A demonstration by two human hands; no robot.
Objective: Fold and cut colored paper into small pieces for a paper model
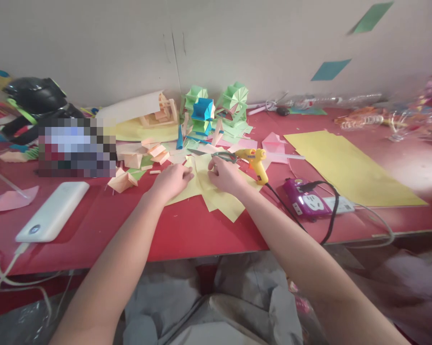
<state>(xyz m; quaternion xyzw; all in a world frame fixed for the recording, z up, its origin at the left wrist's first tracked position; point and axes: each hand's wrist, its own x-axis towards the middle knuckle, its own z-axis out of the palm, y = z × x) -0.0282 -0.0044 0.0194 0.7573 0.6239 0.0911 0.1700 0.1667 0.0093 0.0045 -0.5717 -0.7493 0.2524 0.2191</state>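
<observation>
Pale yellow sheets of paper (221, 201) overlap on the red table between my two hands. My left hand (175, 181) is closed, thumb and fingers pinched at the left edge of the yellow paper. My right hand (226, 175) has its fingers curled down on the same paper, a short way to the right. Its fingertips are partly hidden. Just behind my right hand lie scissors (227, 156) with grey-green handles. A yellow glue gun (256, 163) rests on its side to the right of that hand.
A purple power strip (304, 200) with a black cord and a large yellow sheet (356, 170) lie at right. A white power bank (53, 211) is at left. Folded paper pieces (131, 158) and green paper wheels (234, 98) stand behind, near the wall.
</observation>
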